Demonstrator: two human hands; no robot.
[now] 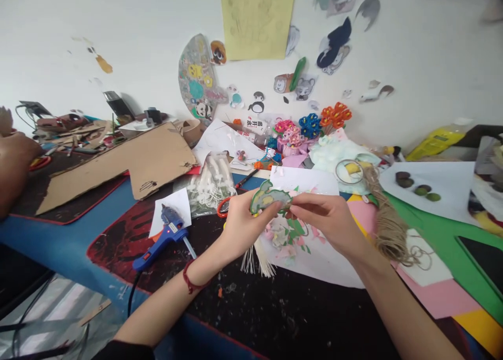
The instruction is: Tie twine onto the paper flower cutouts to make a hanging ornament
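Note:
A small green and grey craft piece (269,198) is held up over the table's middle. My left hand (244,221) grips it with the thumb on its face, and a white tassel (260,259) hangs below that hand. The fingertips of my right hand (328,218) are pinched together at the piece's right edge; whether they hold the edge or something tiny is too small to tell. Beneath the hands, pink and green scraps (288,239) lie on white paper (334,263).
On the left lie a blue glue gun (163,239) with its cord, orange-handled scissors (223,207) and cardboard (157,161). Twine (387,224) and coloured sheets (428,292) are at the right. Crocheted flowers (310,125) stand behind. Another person's arm (15,155) shows at far left.

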